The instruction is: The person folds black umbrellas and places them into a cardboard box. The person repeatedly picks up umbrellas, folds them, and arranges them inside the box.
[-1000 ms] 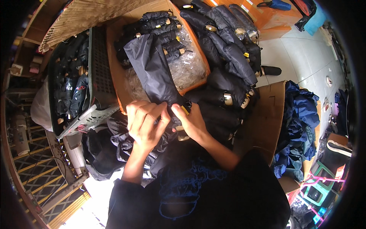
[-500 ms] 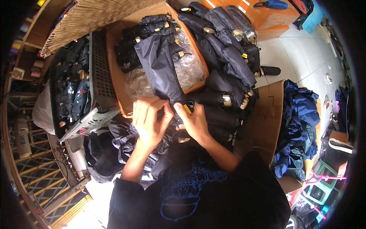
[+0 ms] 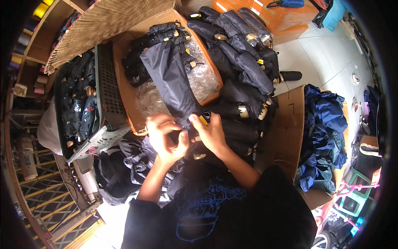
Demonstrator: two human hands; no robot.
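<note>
A long black folded umbrella [image 3: 170,79] slants away from me over the open carton, its wider fabric end pointing to the far side. My right hand [image 3: 210,133] grips its near end, thumb on top beside a small yellow tag [image 3: 203,120]. My left hand [image 3: 166,139] is beside that near end, slightly blurred, with thumb and curled fingers apart; whether a fingertip touches the fabric I cannot tell. Under my hands lie more black umbrellas [image 3: 234,133] with pale handle ends, some partly hidden by my arms.
Clear plastic and black umbrellas fill the orange-edged carton [image 3: 124,97]. To its left stands a dark perforated basket [image 3: 112,89] of umbrellas. Several black umbrellas [image 3: 244,62] are heaped right of the carton. A cardboard box [image 3: 284,133] holds blue fabric [image 3: 325,120] at right.
My left hand has loosened, its thumb and fingers spreading apart, and dropped slightly toward me. The umbrella's far end has shifted a little left; my right hand keeps its grip.
</note>
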